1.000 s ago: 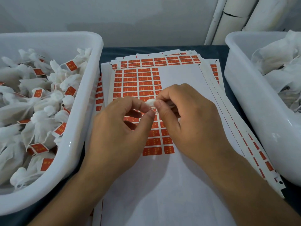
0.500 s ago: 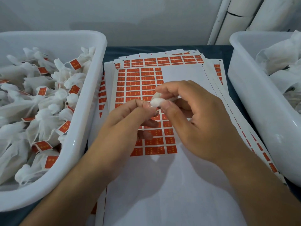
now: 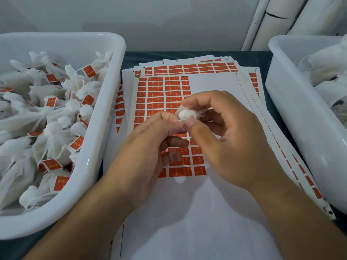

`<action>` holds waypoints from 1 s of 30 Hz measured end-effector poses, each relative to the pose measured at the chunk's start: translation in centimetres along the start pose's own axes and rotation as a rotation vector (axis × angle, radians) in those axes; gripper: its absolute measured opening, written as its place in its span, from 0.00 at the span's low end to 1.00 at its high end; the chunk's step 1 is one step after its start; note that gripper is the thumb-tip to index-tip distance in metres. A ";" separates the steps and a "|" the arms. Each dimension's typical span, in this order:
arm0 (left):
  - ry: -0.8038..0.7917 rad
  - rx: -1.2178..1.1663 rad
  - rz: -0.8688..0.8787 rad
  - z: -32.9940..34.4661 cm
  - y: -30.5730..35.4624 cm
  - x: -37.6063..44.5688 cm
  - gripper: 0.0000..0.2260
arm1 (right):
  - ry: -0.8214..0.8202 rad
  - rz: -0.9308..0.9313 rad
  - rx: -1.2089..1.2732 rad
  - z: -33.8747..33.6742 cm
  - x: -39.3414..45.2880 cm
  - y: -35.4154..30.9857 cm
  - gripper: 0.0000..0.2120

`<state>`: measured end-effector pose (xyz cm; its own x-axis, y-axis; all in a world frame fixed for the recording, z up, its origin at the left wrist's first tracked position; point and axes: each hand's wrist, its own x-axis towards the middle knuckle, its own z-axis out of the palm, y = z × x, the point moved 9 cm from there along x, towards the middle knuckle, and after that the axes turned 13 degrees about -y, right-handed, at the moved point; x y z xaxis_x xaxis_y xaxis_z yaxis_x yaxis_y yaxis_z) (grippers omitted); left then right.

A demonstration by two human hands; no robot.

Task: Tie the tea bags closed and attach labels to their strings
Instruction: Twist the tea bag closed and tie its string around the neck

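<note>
- Holding one small tea bag (image 3: 187, 114) in the air between both hands, the person seems to be in the tying or label-fixing step; which of the two I cannot tell, since the string is too fine to make out.
- The left hand (image 3: 150, 147) pinches the near edge of the bag between thumb and forefinger; its other fingers curl loosely beneath.
- The right hand (image 3: 221, 136) pinches the bag from the other side, forefinger arched over the top and thumb meeting the left thumb just below it.
- The bag hangs above the top label sheet (image 3: 169, 96), clear of the counter (image 3: 187, 56).
- It looks like a soft white bundle of thin mesh, gathered into a rounded lump, with a loose flap trailing to the right; no red label shows on it.
- The next move likely calls for freeing one hand to peel a sticker from the sheet while the other keeps the bag pinched.
- Finished, labelled bags fill the left tub (image 3: 105, 128); the right tub (image 3: 293, 113) holds plain white ones.
</note>
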<state>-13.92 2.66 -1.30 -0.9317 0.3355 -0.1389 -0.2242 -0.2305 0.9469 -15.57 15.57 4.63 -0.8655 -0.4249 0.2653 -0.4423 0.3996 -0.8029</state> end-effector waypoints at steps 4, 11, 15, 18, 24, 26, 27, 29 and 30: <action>0.015 0.076 0.020 0.0 0.2 0.1 0.08 | 0.028 0.018 0.014 0.2 -0.1 0.1 0.13; 0.017 0.136 0.077 0.2 0.8 -0.1 0.08 | 0.030 0.009 -0.060 0.3 -0.1 -0.1 0.14; 0.028 0.122 0.099 0.0 0.8 -0.2 0.08 | 0.018 0.006 -0.036 0.0 -0.1 0.0 0.15; 0.053 0.017 0.140 -0.5 1.0 -0.3 0.09 | -0.118 0.031 0.072 0.9 0.0 0.4 0.18; -0.014 -0.017 0.233 -0.3 1.9 -0.3 0.12 | -0.256 0.064 0.193 1.6 0.0 1.0 0.20; -0.042 0.049 0.248 0.2 2.1 -0.4 0.12 | -0.267 0.059 0.208 1.4 0.1 0.9 0.19; -0.055 0.083 0.264 0.6 2.3 -0.5 0.13 | -0.273 0.053 0.199 1.3 0.1 0.8 0.19; -0.076 0.118 0.295 1.0 2.5 -0.7 0.14 | -0.266 0.021 0.158 1.2 0.2 0.3 0.15; -0.086 0.115 0.307 1.2 2.7 -0.7 0.14 | -0.248 -0.001 0.159 1.1 0.2 0.0 0.12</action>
<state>-13.47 2.90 1.68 -0.9222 0.3433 0.1780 0.1013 -0.2298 0.9680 -15.53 14.61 4.07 -0.7727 -0.6184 0.1435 -0.3838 0.2749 -0.8816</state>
